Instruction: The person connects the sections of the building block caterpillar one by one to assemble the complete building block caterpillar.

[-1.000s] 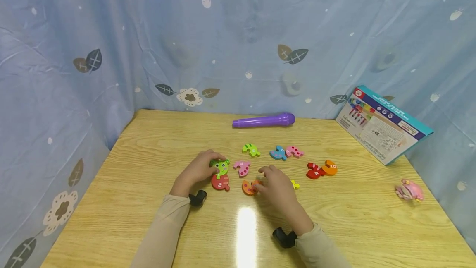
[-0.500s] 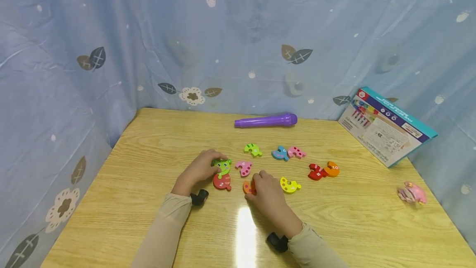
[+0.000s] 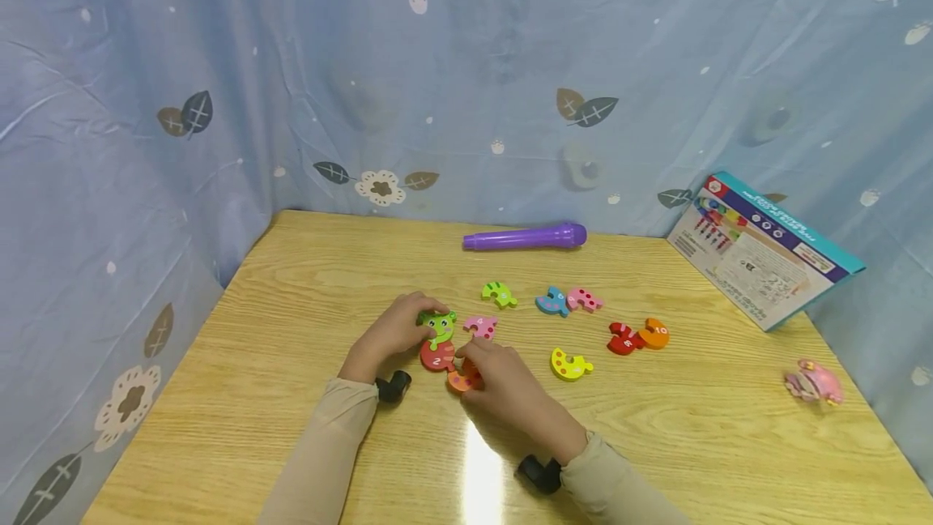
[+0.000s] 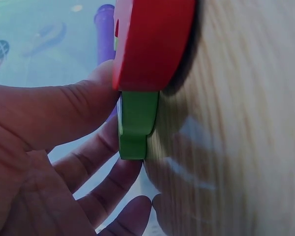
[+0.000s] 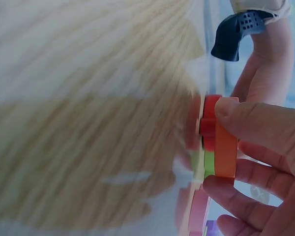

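My right hand (image 3: 503, 379) pinches the orange spotted piece (image 3: 461, 382) between thumb and fingers, just below the centre of the frame. To its upper left, my left hand (image 3: 389, 330) pinches the green face piece (image 3: 440, 326), thumb at its edge and fingers curled round it. The red piece numbered 2 (image 3: 436, 356) joins it from below, its knob towards the orange.

In the right wrist view the orange piece seems a little clear of the bench (image 3: 291, 266) — so I judge the fit calls for lining its notch up over that knob, then pressing straight down. My left hand should brace the pair, or a sideways shove could part them. My fingers hide the notch, so I can't tell how well it lines up.

The pink piece numbered 4 (image 3: 479, 326) lies just above my right fingertips and could get nudged. Farther up are the green striped piece (image 3: 497, 293) and, right of it, the blue piece (image 3: 551, 301) beside the pink spotted piece (image 3: 585, 299). Right of my hand lie the yellow piece (image 3: 568, 365), then the red striped piece (image 3: 624, 339) against the orange piece numbered 10 (image 3: 653, 334). The purple microphone (image 3: 525, 237) at upper centre, the box (image 3: 761, 253) at right and the pink toy (image 3: 815, 382) at lower right stand well out of the way.
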`<control>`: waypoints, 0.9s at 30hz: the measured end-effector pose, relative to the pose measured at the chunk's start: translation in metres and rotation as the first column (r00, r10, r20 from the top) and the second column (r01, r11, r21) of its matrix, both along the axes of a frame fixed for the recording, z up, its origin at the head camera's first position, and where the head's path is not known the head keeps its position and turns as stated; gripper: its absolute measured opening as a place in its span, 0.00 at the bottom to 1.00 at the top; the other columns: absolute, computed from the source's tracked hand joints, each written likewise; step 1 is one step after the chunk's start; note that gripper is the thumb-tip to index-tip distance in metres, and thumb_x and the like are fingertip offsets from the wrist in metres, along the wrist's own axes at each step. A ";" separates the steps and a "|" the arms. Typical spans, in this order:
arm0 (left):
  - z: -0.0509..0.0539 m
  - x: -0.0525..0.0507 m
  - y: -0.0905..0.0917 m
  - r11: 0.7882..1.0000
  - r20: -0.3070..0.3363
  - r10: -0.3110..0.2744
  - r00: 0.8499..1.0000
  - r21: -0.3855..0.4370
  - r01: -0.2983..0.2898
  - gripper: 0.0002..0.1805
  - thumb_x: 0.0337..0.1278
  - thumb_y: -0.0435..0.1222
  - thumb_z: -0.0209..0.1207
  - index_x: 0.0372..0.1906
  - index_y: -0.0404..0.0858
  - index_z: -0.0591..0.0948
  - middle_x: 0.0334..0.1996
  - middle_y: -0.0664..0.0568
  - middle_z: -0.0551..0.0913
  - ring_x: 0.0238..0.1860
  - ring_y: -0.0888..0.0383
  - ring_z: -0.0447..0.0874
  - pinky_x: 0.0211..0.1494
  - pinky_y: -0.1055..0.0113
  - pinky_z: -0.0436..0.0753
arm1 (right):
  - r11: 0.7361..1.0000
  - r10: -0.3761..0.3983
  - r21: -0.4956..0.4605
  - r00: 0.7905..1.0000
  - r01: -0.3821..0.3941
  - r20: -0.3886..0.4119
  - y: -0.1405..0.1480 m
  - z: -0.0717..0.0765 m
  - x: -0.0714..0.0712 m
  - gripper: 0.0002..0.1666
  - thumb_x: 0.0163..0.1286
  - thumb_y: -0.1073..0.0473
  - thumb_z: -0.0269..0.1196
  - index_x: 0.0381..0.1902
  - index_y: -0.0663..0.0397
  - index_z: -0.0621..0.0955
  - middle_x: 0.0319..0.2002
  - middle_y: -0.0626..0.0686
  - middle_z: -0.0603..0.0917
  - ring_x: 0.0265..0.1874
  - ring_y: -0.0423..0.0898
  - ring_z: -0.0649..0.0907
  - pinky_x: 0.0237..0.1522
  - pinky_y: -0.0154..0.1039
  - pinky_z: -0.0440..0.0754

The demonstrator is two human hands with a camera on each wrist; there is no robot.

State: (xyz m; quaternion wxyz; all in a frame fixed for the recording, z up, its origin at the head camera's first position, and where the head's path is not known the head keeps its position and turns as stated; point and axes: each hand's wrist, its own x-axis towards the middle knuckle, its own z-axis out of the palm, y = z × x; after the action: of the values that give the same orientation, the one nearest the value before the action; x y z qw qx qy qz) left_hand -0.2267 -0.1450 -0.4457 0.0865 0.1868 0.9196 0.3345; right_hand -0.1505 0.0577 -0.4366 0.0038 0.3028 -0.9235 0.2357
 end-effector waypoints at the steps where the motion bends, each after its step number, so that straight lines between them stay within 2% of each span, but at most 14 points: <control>1: 0.000 0.000 0.000 1.000 -0.002 -0.001 1.000 -0.001 0.001 0.18 0.51 0.30 0.63 0.49 0.47 0.81 0.46 0.53 0.77 0.50 0.52 0.71 0.55 0.57 0.72 | 1.000 0.014 -0.006 1.000 -0.014 -0.002 -0.002 0.000 -0.001 0.25 0.50 0.58 0.71 0.47 0.54 0.77 0.36 0.45 0.78 0.31 0.38 0.74 0.35 0.36 0.72; 6: -0.001 -0.001 -0.001 1.000 -0.015 -0.013 1.000 0.002 0.013 0.19 0.51 0.29 0.63 0.49 0.45 0.81 0.45 0.53 0.77 0.48 0.53 0.71 0.54 0.58 0.72 | 1.000 0.021 -0.019 1.000 -0.021 -0.001 -0.010 -0.001 -0.004 0.23 0.52 0.58 0.70 0.46 0.55 0.77 0.38 0.47 0.77 0.32 0.40 0.74 0.35 0.34 0.74; 11: -0.001 -0.001 -0.001 1.000 -0.024 -0.019 1.000 0.006 0.020 0.18 0.50 0.29 0.63 0.49 0.44 0.81 0.44 0.53 0.78 0.47 0.53 0.72 0.54 0.58 0.72 | 1.000 0.006 -0.027 1.000 -0.005 0.008 -0.016 -0.003 -0.006 0.24 0.49 0.60 0.72 0.43 0.57 0.76 0.37 0.48 0.74 0.32 0.41 0.74 0.35 0.34 0.75; 20: 0.000 -0.003 -0.001 1.000 -0.014 -0.008 1.000 0.002 0.008 0.18 0.50 0.29 0.63 0.49 0.45 0.81 0.43 0.54 0.77 0.46 0.54 0.71 0.53 0.58 0.72 | 0.999 -0.039 0.036 0.998 0.038 0.046 -0.020 0.001 -0.008 0.25 0.47 0.59 0.74 0.42 0.61 0.77 0.36 0.49 0.72 0.28 0.41 0.72 0.31 0.32 0.74; 27: -0.001 -0.001 0.000 1.000 -0.002 0.005 1.000 0.009 -0.005 0.18 0.49 0.29 0.64 0.48 0.46 0.82 0.41 0.55 0.77 0.46 0.55 0.71 0.53 0.59 0.72 | 0.991 -0.031 0.128 0.999 0.029 0.009 -0.023 0.002 -0.007 0.26 0.47 0.60 0.74 0.42 0.59 0.75 0.33 0.48 0.75 0.31 0.43 0.75 0.35 0.37 0.77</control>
State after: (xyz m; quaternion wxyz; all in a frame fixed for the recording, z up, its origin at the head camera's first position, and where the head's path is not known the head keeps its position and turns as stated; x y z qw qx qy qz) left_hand -0.2281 -0.1450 -0.4464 0.0837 0.1855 0.9186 0.3388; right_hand -0.1574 0.0348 -0.4349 -0.0172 0.2872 -0.9411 0.1778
